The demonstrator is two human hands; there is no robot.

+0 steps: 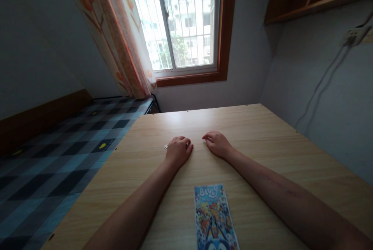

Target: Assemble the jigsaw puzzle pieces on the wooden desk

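the wooden table (262,137) held a small white piece (166,147) beside the left hand (178,149) and, nearer than that hand, a printed card (215,219).

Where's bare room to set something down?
The table is bare from the right hand to its right edge, and beyond the left hand to its far edge. Crowded: beside the left hand, at a small white piece, and nearer, at the Bluey print.
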